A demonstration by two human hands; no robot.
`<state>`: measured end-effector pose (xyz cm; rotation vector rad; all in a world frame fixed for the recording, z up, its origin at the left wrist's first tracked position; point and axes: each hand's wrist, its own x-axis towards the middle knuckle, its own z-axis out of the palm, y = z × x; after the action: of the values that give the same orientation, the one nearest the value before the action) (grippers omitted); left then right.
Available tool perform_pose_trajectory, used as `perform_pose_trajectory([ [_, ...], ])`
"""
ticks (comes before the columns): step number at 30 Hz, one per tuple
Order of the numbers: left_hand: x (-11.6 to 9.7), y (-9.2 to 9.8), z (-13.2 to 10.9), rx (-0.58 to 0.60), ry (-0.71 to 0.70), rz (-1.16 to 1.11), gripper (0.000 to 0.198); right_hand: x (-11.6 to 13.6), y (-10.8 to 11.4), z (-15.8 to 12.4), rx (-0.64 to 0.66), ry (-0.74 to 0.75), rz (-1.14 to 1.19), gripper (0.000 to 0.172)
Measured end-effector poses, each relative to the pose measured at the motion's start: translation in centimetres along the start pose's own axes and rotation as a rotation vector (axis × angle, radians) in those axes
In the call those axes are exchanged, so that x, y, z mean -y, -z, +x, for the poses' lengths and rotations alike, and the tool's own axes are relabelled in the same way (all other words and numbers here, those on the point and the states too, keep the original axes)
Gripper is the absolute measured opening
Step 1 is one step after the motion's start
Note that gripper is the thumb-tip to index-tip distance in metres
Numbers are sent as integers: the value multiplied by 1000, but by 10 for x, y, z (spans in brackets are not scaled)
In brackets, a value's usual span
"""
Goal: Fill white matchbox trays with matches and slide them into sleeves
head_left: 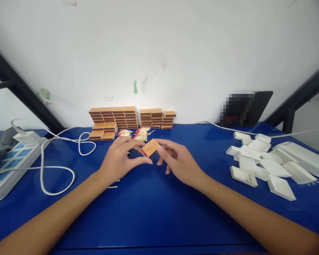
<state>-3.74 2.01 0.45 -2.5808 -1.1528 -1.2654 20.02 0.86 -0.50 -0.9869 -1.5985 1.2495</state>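
A matchbox with an orange printed top is held in the air above the blue table, tilted. Red match heads show at its left end. My right hand grips the right end, thumb on top and fingers behind. Around the left end curve the thumb and fingers of my left hand, closed on its edges. Just behind lie two piles of loose matches, the left pile partly covered by my left hand and the right pile spread flat. A few stray matches lie beside my left wrist.
Stacked matchboxes stand against the wall, with shorter stacks to their right. White empty-looking trays are heaped at right, by a long white box. A power strip and looping white cable occupy the left.
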Motion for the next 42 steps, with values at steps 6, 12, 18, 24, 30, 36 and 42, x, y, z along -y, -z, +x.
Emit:
perform_pose_trajectory([
  [6, 2, -4, -1, -57, -104, 1, 55, 14, -18, -25, 128, 29, -79, 71],
  [12, 8, -6, -4, -34, -165, 53, 60, 8, -14, -22, 143, 59, -154, 67],
  [18, 6, -4, -1, -34, -255, 149, 61, 7, -13, -22, 117, 31, -173, 66],
  [24, 6, 0, 1, -40, -273, 163, 51, 6, -12, -17, 117, -37, -114, 75],
  [30, 4, -3, 2, -68, -245, 118, 38, 2, -13, -14, 133, -45, -91, 74],
  [36, 42, 51, 20, 249, -76, 236, 43, 3, 1, -4, 22, 60, -239, 65],
  [42, 91, 109, 27, 566, 354, 399, 65, -5, 19, 11, -104, 113, -440, 45],
])
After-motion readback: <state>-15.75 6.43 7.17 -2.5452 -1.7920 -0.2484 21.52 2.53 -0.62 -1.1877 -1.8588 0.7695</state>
